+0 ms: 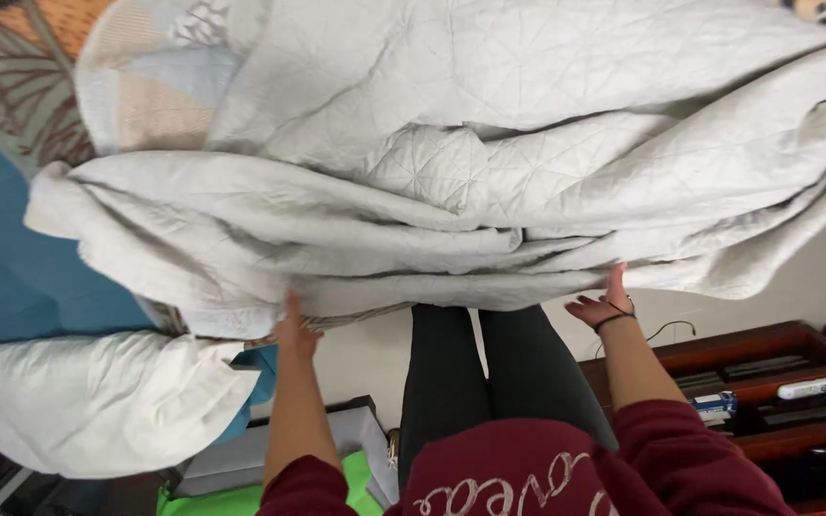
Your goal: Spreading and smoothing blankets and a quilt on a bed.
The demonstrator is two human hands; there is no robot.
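Note:
A large pale grey quilted blanket (489, 172) is bunched in thick folds across most of the view. My left hand (293, 330) grips its lower edge from beneath, fingers hidden in the fabric. My right hand (606, 304) presses flat up against the lower edge further right, fingers spread, with a dark band at the wrist. Both arms reach forward out of maroon sleeves. My legs in dark leggings (489, 382) show below the blanket.
A white pillow (97, 401) lies at the left on a blue sheet (11, 277). A patterned cover (145, 86) shows at the upper left. A dark wooden shelf unit (767, 382) with a white remote stands at the right. A green and grey box (241, 468) sits on the floor.

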